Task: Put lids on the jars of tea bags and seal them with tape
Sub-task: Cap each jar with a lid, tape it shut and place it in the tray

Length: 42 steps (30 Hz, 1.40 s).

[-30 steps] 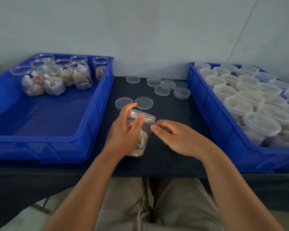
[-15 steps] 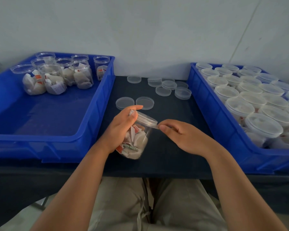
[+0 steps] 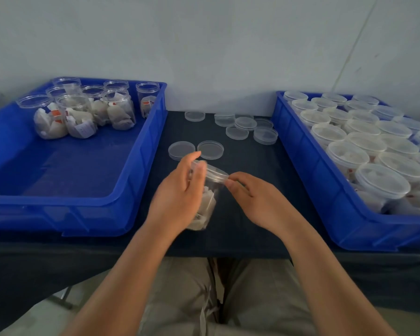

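Note:
A clear plastic jar of tea bags point(image 3: 207, 202) with a clear lid point(image 3: 216, 174) on it is held tilted over the dark table, near its front. My left hand point(image 3: 180, 197) wraps the jar's left side. My right hand point(image 3: 255, 200) pinches at the lid's right rim with thumb and fingertips; whether tape is between them I cannot tell. Two loose lids point(image 3: 182, 149) point(image 3: 210, 149) lie just behind the jar.
The blue bin point(image 3: 141, 166) at left holds several open jars of tea bags point(image 3: 78, 117) in its far corner. The blue bin point(image 3: 308, 170) at right is packed with lidded jars point(image 3: 381, 180). Several more loose lids point(image 3: 245, 126) lie at the table's back. My lap is below the table edge.
My left hand has turned the jar and shifted its grip, the fingers now higher up by the lid. My right hand stays pinched at the lid's right rim.

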{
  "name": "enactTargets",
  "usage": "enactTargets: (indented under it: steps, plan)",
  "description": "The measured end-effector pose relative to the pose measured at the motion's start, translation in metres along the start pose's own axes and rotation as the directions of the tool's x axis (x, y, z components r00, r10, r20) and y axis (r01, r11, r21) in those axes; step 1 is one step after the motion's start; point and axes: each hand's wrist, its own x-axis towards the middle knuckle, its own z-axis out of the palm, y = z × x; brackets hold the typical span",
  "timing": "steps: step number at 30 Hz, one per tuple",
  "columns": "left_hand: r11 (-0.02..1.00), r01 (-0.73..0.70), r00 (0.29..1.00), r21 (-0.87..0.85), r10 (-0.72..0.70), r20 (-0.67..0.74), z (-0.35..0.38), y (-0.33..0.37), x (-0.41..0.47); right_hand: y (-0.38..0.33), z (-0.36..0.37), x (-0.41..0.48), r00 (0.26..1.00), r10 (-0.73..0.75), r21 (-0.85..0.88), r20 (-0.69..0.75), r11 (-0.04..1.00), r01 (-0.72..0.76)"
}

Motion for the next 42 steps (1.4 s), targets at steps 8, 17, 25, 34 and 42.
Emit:
enactTargets:
  steps: [8,17,25,34,42]
  plan:
    - [0.997,0.065,0.998,-0.034,-0.065,-0.021,0.007,-0.006,0.004,0.006,-0.005,-0.005,0.987,-0.032,0.042,0.158,0.999,0.026]
    - [0.947,0.137,0.98,-0.29,-0.086,0.182,-0.007,-0.014,0.019,0.031,-0.026,-0.008,0.985,-0.019,-0.013,0.171,1.0,0.021]
    - [0.938,0.11,0.925,-0.328,0.024,0.378,-0.018,-0.026,0.028,0.026,-0.017,0.004,0.983,-0.044,0.02,0.179,0.999,0.041]
    - [0.989,-0.016,0.999,-0.146,0.01,-0.041,-0.01,-0.019,0.009,0.012,0.008,-0.003,0.999,-0.002,0.055,-0.039,0.998,0.005]
    - [0.991,0.104,0.987,-0.088,-0.114,-0.112,0.015,-0.007,-0.009,-0.002,0.014,-0.007,0.997,-0.072,0.004,-0.023,0.997,0.072]
